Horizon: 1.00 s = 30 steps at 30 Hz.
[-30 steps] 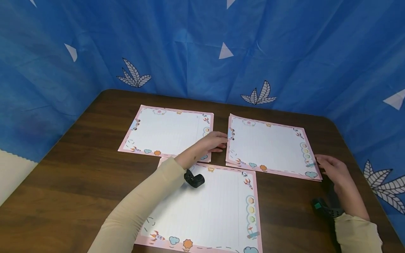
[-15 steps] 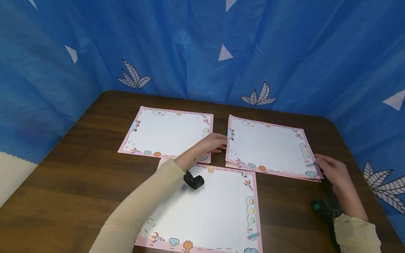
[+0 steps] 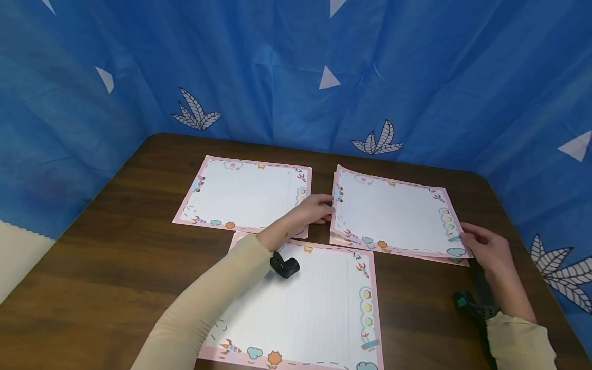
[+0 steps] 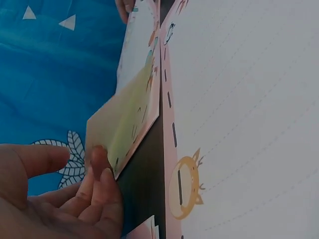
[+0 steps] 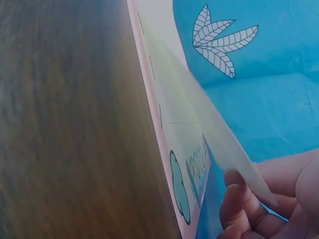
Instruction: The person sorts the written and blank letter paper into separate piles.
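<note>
The top sheet of paper point(image 3: 390, 213), white with a pink cartoon border, is raised slightly off the sheet below it at the back right. My left hand point(image 3: 312, 208) holds its left edge; in the left wrist view the curled fingers point(image 4: 102, 199) meet the sheet's lifted corner. At the opposite side, my right hand point(image 3: 490, 249) pinches the right edge. The right wrist view shows the sheet's edge point(image 5: 239, 154) between thumb and fingers, bowed above the lower sheet point(image 5: 172, 144).
Another stack of matching sheets point(image 3: 245, 192) lies at the back left. A third stack point(image 3: 300, 303) is at the front, partly under my left forearm. All rest on a dark wooden table point(image 3: 111, 267), with a blue patterned curtain point(image 3: 277, 77) behind it.
The top sheet of the right stack has come up a little, showing more of the sheet beneath along its front edge. Both hands have stayed at its sides, rising slightly.
</note>
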{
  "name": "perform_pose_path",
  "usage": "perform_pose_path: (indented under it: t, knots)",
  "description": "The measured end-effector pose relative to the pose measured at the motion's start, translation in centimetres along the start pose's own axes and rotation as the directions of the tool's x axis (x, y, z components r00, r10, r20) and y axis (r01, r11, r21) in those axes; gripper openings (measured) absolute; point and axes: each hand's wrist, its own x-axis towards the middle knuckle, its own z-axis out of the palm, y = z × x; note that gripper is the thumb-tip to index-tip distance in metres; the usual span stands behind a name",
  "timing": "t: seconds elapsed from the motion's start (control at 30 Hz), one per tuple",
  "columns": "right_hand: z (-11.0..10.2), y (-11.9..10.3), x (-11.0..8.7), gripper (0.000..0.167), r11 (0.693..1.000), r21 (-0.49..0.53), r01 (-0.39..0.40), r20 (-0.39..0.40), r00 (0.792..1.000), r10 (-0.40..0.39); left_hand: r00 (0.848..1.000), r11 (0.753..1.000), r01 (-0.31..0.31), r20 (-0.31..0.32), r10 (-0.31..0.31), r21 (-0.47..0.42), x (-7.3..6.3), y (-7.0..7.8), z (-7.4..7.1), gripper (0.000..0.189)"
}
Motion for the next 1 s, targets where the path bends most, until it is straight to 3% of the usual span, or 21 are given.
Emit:
perform_pose_path:
  t: [0.13,0.33,0.6,1.0]
  knots:
    - [0.1,-0.1,0.1,0.061,1.000,-0.025,-0.011,-0.014,1.000,0.010,0.999,1.000,-0.005,-0.054,0.004,-0.023,0.4,-0.2,0.2,0.045]
    - [0.3,-0.1,0.2,0.061,1.000,-0.012,-0.025,-0.016,1.000,0.025,0.990,0.999,0.003,-0.142,0.003,0.042,0.9,-0.1,0.4,0.042]
    - [0.2,0.2,0.3,0.062,1.000,-0.013,-0.008,-0.001,1.000,0.008,0.982,0.997,0.004,-0.186,0.011,0.080,1.1,0.0,0.4,0.043]
    - [0.3,-0.4,-0.3,0.059,1.000,-0.002,0.026,-0.057,0.998,-0.026,0.965,0.975,-0.128,-0.203,0.164,0.180,0.4,-0.1,-0.2,0.045]
